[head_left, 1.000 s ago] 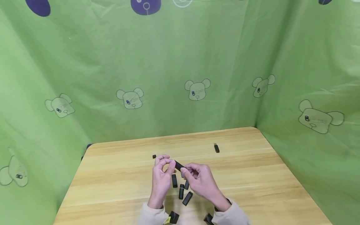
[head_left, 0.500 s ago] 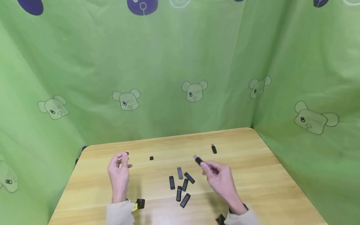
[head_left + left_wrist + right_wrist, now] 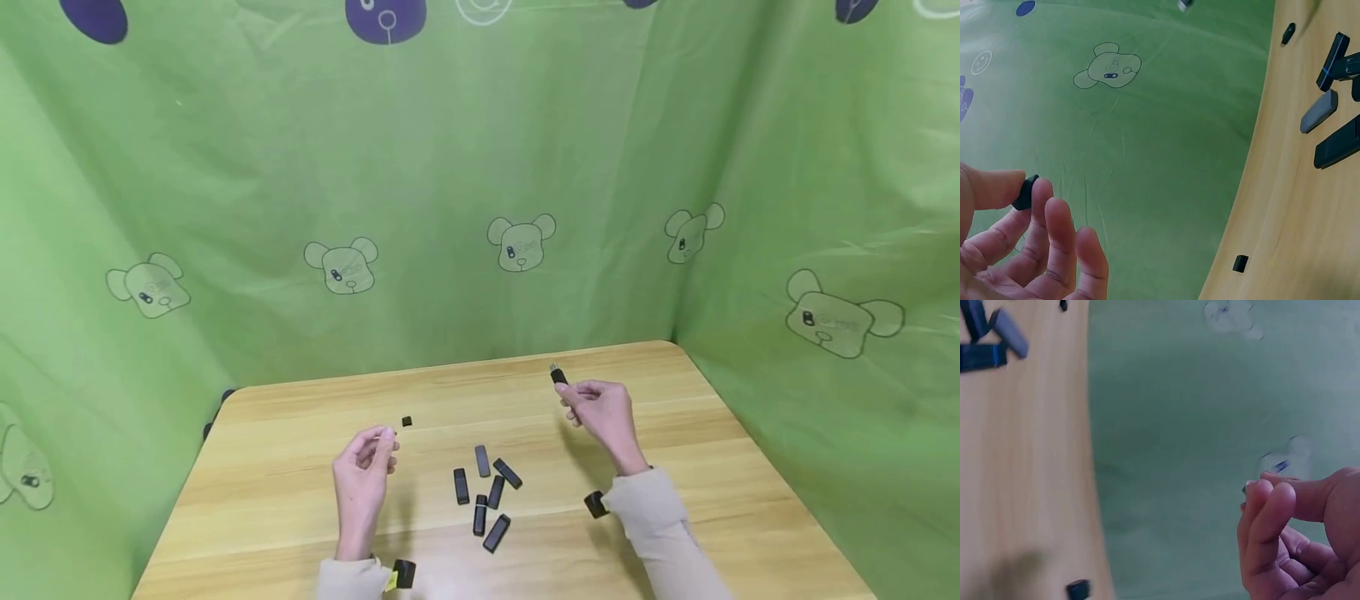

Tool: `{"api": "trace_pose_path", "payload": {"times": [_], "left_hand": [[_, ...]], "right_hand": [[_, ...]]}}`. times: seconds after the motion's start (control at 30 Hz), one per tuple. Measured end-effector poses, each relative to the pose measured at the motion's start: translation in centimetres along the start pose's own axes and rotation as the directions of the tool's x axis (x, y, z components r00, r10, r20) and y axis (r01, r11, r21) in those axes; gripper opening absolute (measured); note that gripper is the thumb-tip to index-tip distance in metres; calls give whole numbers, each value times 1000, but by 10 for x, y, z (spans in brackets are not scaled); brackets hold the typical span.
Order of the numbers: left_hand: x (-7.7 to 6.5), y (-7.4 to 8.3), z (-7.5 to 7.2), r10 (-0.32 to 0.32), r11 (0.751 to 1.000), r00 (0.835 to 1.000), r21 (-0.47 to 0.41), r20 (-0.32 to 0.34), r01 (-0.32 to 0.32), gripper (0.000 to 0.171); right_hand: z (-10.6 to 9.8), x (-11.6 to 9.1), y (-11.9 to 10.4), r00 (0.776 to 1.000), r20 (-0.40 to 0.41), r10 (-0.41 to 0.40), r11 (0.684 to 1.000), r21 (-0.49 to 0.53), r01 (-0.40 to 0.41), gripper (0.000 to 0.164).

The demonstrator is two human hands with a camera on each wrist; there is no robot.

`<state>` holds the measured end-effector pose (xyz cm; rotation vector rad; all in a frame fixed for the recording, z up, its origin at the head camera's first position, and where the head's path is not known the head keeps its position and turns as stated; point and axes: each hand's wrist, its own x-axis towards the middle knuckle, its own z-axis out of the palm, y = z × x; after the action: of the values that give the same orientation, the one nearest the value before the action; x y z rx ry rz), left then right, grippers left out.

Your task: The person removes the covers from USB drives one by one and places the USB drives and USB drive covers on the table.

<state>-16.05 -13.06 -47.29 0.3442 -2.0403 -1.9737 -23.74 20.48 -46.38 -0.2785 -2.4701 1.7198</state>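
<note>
My left hand [image 3: 362, 479] is raised over the left part of the table. Between thumb and forefinger it pinches a small black USB stick cap [image 3: 1025, 194]. Farther right and toward the back edge, my right hand [image 3: 606, 414] pinches a black USB stick [image 3: 558, 377], whose bare metal plug points away from me. Fingers cover most of that stick in the right wrist view. A second black cap [image 3: 407, 422] lies on the table just beyond the left fingertips. Another USB stick [image 3: 1289, 33] lies near the far edge and is hidden behind the right hand in the head view.
Several dark USB sticks [image 3: 480, 515] lie in a loose group on the wooden table [image 3: 262, 467], between the two forearms. One of them looks greyer [image 3: 482, 461]. Green curtain [image 3: 435, 167] hangs around the back and both sides.
The stick and its cap came apart, one in each hand. My left hand swung out left, then came partway back. My right hand carried the stick right and toward the back edge.
</note>
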Motion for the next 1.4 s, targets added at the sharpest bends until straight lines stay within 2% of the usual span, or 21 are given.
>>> {"api": "trace_pose_path", "payload": {"times": [0.13, 0.27, 0.5, 0.7, 0.87, 0.97, 1.13, 1.2, 1.3, 1.33, 1.4], "left_hand": [[-4, -2, 2, 0, 1000, 1000, 19, -5, 0, 30], [-8, -5, 5, 9, 999, 1000, 33, 2, -9, 28], [-12, -8, 7, -17, 998, 1000, 66, 1, 17, 26], [-15, -9, 9, -9, 996, 1000, 86, 27, 7, 26], [-16, -12, 11, 4, 996, 1000, 89, 25, -6, 23], [-15, -12, 12, 15, 996, 999, 86, 29, -18, 23], [-13, -12, 12, 19, 994, 998, 102, 58, -25, 22], [-13, -12, 11, 15, 994, 998, 110, 68, -22, 21], [-12, -11, 10, 19, 993, 998, 117, 68, -27, 20], [-11, -10, 10, 20, 992, 998, 120, 67, -28, 19], [-11, -10, 9, 27, 991, 998, 126, 64, -35, 19]], "right_hand": [[7, 20, 22, 996, 33, 86, 995, 38, -87, 30], [12, 28, 41, 982, 61, 178, 982, 58, -181, 27], [21, 36, 62, 966, 56, 252, 965, 52, -255, 23], [23, 42, 78, 943, 56, 328, 944, 9, -329, 24], [23, 47, 91, 922, 50, 383, 924, -13, -383, 24], [23, 51, 94, 919, 49, 392, 920, -17, -392, 25], [20, 53, 89, 924, 56, 378, 926, -14, -378, 27], [17, 51, 84, 930, 64, 362, 932, -49, -360, 26], [12, 46, 73, 955, 108, 276, 948, -195, -252, 24], [11, 44, 70, 962, 134, 239, 942, -271, -196, 25], [10, 40, 66, 967, 200, 160, 910, -410, -66, 31]]}}
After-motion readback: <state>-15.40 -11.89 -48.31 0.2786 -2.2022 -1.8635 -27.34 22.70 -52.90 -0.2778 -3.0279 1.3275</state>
